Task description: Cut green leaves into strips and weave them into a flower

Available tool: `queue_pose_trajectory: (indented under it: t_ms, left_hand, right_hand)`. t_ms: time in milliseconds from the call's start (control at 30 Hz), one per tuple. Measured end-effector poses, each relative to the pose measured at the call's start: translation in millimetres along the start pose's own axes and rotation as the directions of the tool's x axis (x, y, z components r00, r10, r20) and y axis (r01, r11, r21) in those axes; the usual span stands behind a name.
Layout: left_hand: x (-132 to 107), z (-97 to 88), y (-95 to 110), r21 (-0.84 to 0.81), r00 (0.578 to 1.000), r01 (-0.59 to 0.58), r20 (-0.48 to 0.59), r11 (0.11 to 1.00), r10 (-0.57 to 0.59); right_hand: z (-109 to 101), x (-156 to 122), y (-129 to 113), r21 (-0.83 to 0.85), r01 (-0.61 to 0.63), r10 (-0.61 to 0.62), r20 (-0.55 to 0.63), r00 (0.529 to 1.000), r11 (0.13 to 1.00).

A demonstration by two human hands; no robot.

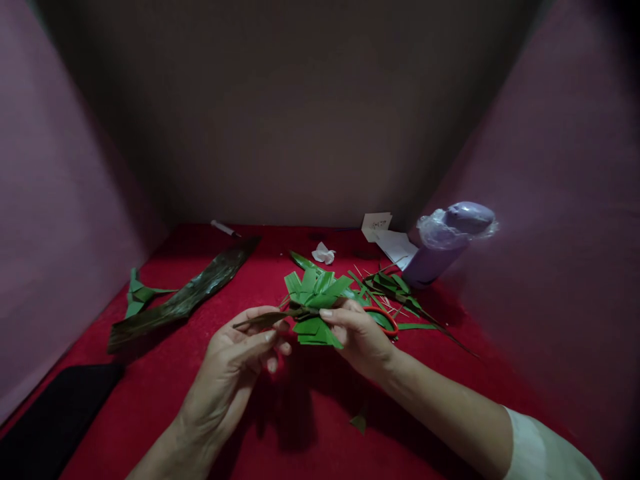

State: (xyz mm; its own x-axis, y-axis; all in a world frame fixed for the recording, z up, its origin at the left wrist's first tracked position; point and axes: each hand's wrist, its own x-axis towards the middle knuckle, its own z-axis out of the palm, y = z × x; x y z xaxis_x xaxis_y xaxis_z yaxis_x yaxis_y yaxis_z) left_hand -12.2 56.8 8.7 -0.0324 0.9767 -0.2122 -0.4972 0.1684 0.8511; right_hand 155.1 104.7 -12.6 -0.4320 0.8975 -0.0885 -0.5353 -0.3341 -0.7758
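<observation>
A fan-like bunch of folded green leaf strips (319, 293) is raised above the red cloth, bound round its middle by a dark brownish strip. My right hand (357, 330) is closed on it, thumb pressed on the binding. From the bunch the loose end of the brown leaf strip (260, 320) runs left. My left hand (245, 360) is closed on this strip between thumb and fingers; some fingertips show under the bunch. Just behind my right hand lie scissors with a red-orange handle (393, 323), their blades hidden.
Cut leaves and thin sticks (395, 287) lie right of centre, near a purple bottle (435, 260) topped with clear plastic. White papers (395, 247), crumpled tissue (323, 253) and a syringe (225, 229) lie at the back. A long dark leaf (185, 293) and a folded green leaf piece (137, 293) are left.
</observation>
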Motion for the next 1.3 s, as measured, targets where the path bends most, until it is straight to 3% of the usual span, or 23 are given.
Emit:
queue_pose_trajectory:
  t_ms: [67, 167, 267, 367, 500, 600, 667, 900, 1100, 1200, 1300]
  left_hand:
    - [-1.2, 0.6, -0.5, 0.046, 1.000, -0.029, -0.002, 0.999, 0.029]
    - [-4.1, 0.6, -2.4, 0.194, 0.992, -0.113, -0.038, 0.974, 0.123]
    - [-7.7, 0.1, -4.7, 0.362, 0.967, -0.212, -0.056, 0.908, 0.248]
    - [-10.1, -0.3, -6.8, 0.499, 0.939, -0.297, -0.003, 0.814, 0.344]
    - [-9.4, -1.9, -7.6, 0.623, 0.835, -0.499, 0.159, 0.602, 0.527]
    - [-7.5, -4.6, -8.6, 0.651, 0.764, -0.588, 0.253, 0.480, 0.594]
    - [-6.9, -6.3, -10.6, 0.666, 0.741, -0.607, 0.276, 0.435, 0.612]
    - [-7.1, -6.7, -18.6, 0.627, 0.732, -0.663, 0.428, 0.410, 0.530]
    - [-5.7, -8.3, -22.4, 0.624, 0.761, -0.630, 0.377, 0.463, 0.528]
    - [-5.8, -6.3, -21.2, 0.628, 0.719, -0.665, 0.389, 0.405, 0.577]
    - [-6.9, -3.3, -18.0, 0.668, 0.713, -0.664, 0.427, 0.337, 0.556]
  right_hand:
    - [-0.2, -0.4, -0.8, -0.005, -0.032, 0.032, -0.037, 0.999, 0.999]
    - [-0.4, 0.1, -2.9, -0.003, -0.032, 0.032, 0.000, 0.999, 0.999]
    - [-1.0, 1.6, -5.8, 0.003, -0.026, 0.026, 0.029, 0.999, 1.000]
    - [-2.5, 2.3, -7.8, 0.005, -0.015, 0.015, 0.017, 1.000, 1.000]
    - [-6.0, 3.3, -7.3, -0.007, 0.025, -0.024, 0.040, 0.999, 1.000]
    - [-9.1, 5.2, -5.9, 0.004, 0.044, -0.044, 0.035, 0.998, 0.999]
    - [-10.3, 6.0, -4.7, 0.004, 0.042, -0.042, 0.035, 0.998, 0.999]
    - [-2.3, 0.5, -1.8, -0.007, 0.036, -0.036, 0.047, 0.998, 0.999]
    - [1.0, -2.4, 1.2, -0.012, 0.030, -0.030, 0.022, 0.999, 0.999]
    - [-1.7, -2.6, 6.1, 0.012, 0.008, -0.009, 0.028, 1.000, 1.000]
    - [-3.4, -2.6, 9.7, 0.017, 0.007, -0.007, 0.038, 0.999, 1.000]
